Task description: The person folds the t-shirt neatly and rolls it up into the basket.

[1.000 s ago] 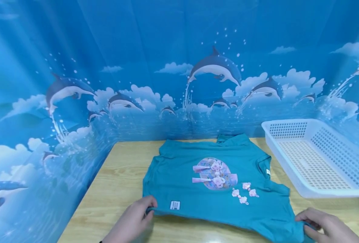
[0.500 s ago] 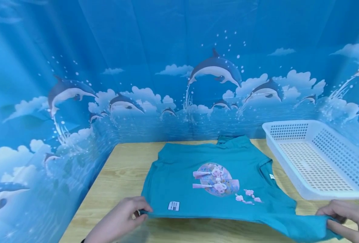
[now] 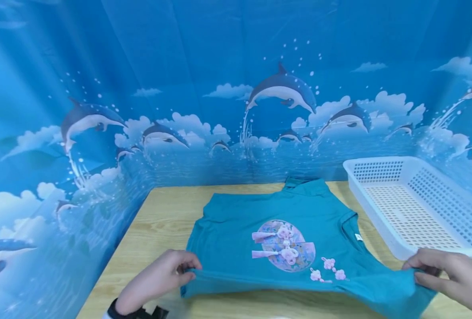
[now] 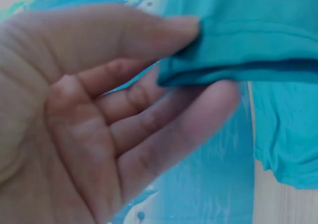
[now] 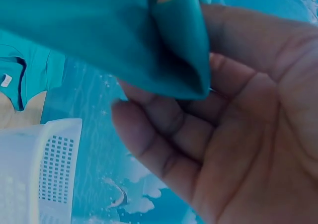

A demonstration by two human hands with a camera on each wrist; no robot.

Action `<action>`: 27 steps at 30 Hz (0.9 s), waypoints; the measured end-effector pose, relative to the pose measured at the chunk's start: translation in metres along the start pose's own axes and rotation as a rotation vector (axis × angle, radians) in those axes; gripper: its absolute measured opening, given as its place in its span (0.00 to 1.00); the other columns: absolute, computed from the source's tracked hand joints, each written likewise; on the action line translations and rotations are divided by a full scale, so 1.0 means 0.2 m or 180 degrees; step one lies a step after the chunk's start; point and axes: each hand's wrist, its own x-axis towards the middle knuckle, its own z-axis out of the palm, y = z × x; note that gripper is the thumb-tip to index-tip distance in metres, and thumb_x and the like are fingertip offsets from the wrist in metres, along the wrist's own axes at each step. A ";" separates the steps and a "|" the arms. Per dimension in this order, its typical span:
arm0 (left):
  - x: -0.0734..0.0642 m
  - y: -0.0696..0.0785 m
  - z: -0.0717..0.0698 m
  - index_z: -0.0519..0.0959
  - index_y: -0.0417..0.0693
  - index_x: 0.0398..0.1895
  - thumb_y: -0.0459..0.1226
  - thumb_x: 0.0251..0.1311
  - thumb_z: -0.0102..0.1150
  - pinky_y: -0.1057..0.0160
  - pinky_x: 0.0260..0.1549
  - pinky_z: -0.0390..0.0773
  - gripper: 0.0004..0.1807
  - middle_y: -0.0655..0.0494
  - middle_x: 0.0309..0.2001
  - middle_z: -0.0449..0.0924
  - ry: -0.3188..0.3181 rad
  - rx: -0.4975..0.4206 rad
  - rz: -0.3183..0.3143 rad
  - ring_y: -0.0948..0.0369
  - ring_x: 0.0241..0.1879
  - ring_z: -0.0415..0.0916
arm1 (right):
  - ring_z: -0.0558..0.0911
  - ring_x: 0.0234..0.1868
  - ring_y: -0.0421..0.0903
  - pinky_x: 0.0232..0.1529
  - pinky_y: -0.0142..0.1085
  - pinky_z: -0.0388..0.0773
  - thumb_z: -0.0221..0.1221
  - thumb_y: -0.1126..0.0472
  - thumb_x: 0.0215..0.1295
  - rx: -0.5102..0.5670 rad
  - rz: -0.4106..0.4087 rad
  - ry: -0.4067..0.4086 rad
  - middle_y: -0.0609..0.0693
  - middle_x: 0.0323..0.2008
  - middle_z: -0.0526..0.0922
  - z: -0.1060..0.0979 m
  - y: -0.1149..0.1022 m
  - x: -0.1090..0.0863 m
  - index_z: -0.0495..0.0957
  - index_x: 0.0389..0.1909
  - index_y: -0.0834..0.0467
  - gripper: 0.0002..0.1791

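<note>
Over a wooden table [image 3: 160, 221], the left hand [image 3: 160, 274] and right hand [image 3: 453, 271] pinch a teal shirt [image 3: 236, 239] by its near edge.

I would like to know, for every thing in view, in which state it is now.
Teal shirt: spread print side up, near edge raised
Left hand: pinching the shirt's near left corner
Right hand: gripping its near right corner
White basket: upright, open at the top
Table: partly covered
Dolphin curtain: hanging behind
</note>
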 end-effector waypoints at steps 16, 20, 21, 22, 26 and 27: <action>0.43 -0.21 -0.07 0.75 0.44 0.38 0.30 0.62 0.57 0.65 0.24 0.70 0.04 0.55 0.29 0.73 0.1020 0.0275 -0.0047 0.60 0.27 0.68 | 0.74 0.26 0.44 0.26 0.37 0.71 0.53 0.69 0.64 -0.0295 0.0222 0.0040 0.50 0.27 0.80 -0.13 -0.04 0.73 0.82 0.32 0.62 0.09; 0.53 -0.30 -0.06 0.75 0.42 0.38 0.30 0.61 0.57 0.63 0.27 0.71 0.04 0.54 0.31 0.74 0.1107 0.0142 -0.0189 0.59 0.29 0.69 | 0.73 0.24 0.44 0.26 0.39 0.70 0.51 0.68 0.64 -0.0250 0.0360 -0.0205 0.51 0.26 0.81 -0.07 0.02 0.90 0.82 0.31 0.61 0.10; 0.55 -0.33 -0.05 0.75 0.41 0.38 0.30 0.61 0.57 0.63 0.28 0.71 0.04 0.54 0.31 0.74 0.1130 0.0130 -0.0223 0.59 0.30 0.69 | 0.74 0.26 0.46 0.27 0.40 0.71 0.51 0.68 0.65 -0.0291 0.0429 -0.0252 0.53 0.28 0.81 -0.04 0.04 0.94 0.82 0.33 0.63 0.10; 0.58 -0.36 -0.05 0.75 0.41 0.38 0.30 0.60 0.57 0.63 0.28 0.70 0.05 0.54 0.31 0.74 0.1149 0.0114 -0.0257 0.59 0.30 0.69 | 0.77 0.28 0.49 0.29 0.41 0.73 0.51 0.67 0.65 -0.0334 0.0528 -0.0297 0.56 0.30 0.82 -0.02 0.05 0.98 0.82 0.35 0.64 0.10; 0.66 -0.44 -0.02 0.75 0.40 0.38 0.28 0.58 0.58 0.63 0.31 0.71 0.06 0.53 0.32 0.75 0.1195 0.0180 -0.0359 0.60 0.32 0.71 | 0.75 0.25 0.49 0.26 0.39 0.70 0.51 0.67 0.63 -0.0459 0.0893 -0.0286 0.56 0.25 0.77 0.11 0.10 1.05 0.78 0.28 0.66 0.09; 0.66 -0.46 0.00 0.76 0.40 0.38 0.28 0.58 0.59 0.62 0.32 0.72 0.06 0.53 0.33 0.76 0.1198 0.0229 -0.0368 0.60 0.33 0.71 | 0.74 0.25 0.49 0.25 0.38 0.69 0.51 0.67 0.63 -0.0457 0.0966 -0.0268 0.55 0.23 0.75 0.14 0.10 1.05 0.76 0.26 0.65 0.09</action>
